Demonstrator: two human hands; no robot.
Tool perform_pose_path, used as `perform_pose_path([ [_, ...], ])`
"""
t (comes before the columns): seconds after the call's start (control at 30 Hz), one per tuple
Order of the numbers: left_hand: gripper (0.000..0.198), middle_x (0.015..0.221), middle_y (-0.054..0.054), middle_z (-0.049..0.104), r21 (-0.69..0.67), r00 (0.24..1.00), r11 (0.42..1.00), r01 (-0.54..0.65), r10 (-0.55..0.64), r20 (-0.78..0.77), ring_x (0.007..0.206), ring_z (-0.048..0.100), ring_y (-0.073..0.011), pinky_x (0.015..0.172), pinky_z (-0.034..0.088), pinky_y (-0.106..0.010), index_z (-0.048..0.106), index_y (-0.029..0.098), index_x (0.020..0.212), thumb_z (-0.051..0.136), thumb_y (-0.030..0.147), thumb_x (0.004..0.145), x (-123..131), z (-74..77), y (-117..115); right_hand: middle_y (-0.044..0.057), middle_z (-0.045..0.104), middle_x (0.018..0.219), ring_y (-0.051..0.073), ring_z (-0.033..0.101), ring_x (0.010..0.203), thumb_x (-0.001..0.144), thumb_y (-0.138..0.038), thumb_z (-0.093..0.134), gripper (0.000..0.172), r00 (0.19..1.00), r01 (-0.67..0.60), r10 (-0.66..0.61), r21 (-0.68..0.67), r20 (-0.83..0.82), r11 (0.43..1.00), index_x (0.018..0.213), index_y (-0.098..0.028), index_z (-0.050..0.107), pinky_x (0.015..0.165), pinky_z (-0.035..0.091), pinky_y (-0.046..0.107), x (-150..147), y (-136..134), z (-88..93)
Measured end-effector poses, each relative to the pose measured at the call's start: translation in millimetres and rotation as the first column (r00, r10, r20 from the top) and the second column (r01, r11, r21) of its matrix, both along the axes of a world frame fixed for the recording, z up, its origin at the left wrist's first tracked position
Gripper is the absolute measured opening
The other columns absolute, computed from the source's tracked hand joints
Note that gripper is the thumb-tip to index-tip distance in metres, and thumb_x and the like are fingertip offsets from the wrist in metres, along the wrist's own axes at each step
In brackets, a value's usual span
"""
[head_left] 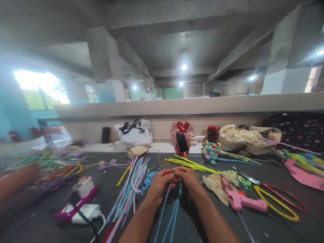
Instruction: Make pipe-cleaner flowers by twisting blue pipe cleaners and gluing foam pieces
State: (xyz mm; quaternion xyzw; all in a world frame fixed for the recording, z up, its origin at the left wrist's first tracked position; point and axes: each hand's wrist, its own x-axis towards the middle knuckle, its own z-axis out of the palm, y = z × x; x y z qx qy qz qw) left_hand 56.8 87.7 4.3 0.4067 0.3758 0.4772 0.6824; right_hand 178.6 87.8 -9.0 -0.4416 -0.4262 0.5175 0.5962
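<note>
My left hand and my right hand meet over the dark table, fingertips pinched together. Between them they grip blue pipe cleaners, whose long ends hang down toward me between my forearms. The exact spot where the fingers hold them is partly covered by the fingers. Small cut blue pieces lie scattered just left of my left hand. Farther left is a bundle of lilac, teal and pink pipe cleaners. Yellow-green pipe cleaners lie just beyond my hands.
To the right are a pink glue gun and scissors with red and yellow handles. A power strip with plugs sits at left. Another person's arm reaches in there. A phone leans at the back beside a white bag.
</note>
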Motion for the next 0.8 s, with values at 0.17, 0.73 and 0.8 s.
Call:
perform_pose_path([
  [0.17, 0.023, 0.058, -0.002, 0.062, 0.005, 0.995, 0.996, -0.091, 0.091, -0.029, 0.046, 0.055, -0.0084, 0.043, 0.043, -0.017, 0.057, 0.013, 0.077, 0.067, 0.013, 0.056, -0.3, 0.2, 1.8, 0.000, 0.057, 0.057, 0.009, 0.046, 0.050, 0.058, -0.032, 0.063, 0.023, 0.997, 0.033, -0.033, 0.003, 0.064, 0.999, 0.071, -0.013, 0.065, 0.044, 0.031, 0.019, 0.1, -4.4, 4.1],
  [0.73, 0.017, 0.040, 0.008, 0.043, 0.125, 0.968, 0.991, -0.045, 0.074, -0.240, 0.032, 0.027, -0.0009, 0.033, 0.016, -0.015, 0.060, 0.012, 0.064, 0.065, 0.026, 0.054, -1.8, -1.2, -1.2, -0.006, 0.049, 0.045, 0.006, 0.039, 0.042, 0.056, -0.021, 0.058, 0.010, 0.982, 0.004, -0.018, 0.077, 0.189, 0.997, 0.062, -0.014, 0.060, 0.041, 0.028, 0.019, -1.3, 0.2, 5.8],
  [0.8, 0.018, 0.040, 0.008, 0.041, 0.135, 0.963, 0.990, -0.047, 0.081, -0.256, 0.032, 0.025, -0.0008, 0.034, 0.014, -0.016, 0.059, 0.013, 0.063, 0.064, 0.028, 0.055, -1.6, -1.8, -0.4, -0.006, 0.048, 0.043, 0.006, 0.038, 0.041, 0.056, -0.022, 0.058, 0.008, 0.985, -0.017, 0.002, 0.081, 0.173, 0.997, 0.060, -0.014, 0.059, 0.042, 0.028, 0.019, -2.5, -0.4, 6.6],
])
